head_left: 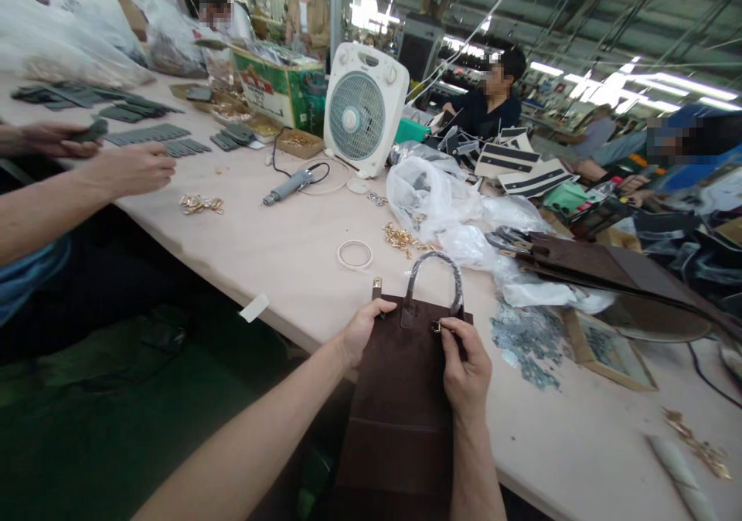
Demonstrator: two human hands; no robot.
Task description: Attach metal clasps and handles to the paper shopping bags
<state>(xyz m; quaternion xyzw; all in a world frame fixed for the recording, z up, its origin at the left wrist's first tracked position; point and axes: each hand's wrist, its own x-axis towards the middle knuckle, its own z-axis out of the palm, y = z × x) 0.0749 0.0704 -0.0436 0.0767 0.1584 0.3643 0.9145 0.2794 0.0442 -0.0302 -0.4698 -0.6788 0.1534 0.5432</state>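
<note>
A dark brown handbag (399, 389) leans over the table's front edge, its top toward the far side. Its arched handle (457, 275) is wrapped in clear plastic. My left hand (360, 335) is closed on the bag's upper left edge, thumb on the front face. Just beyond that thumb, a short strap with a gold metal fitting (378, 283) sticks up. Thumb and forefinger of my right hand (468, 362) pinch a small gold metal fitting (437, 326) near the handle's right base. Its exact shape is partly hidden by the fingers.
Gold hardware (403, 239), a tape roll (355, 254) and plastic bags (429, 188) lie beyond the handbag. A white fan (362, 111) and a grey corded tool (288, 187) stand farther back. At right are another brown bag (614, 270) and a cardboard tray (614, 370). A co-worker's hands (124, 169) handle grey-green pieces at left.
</note>
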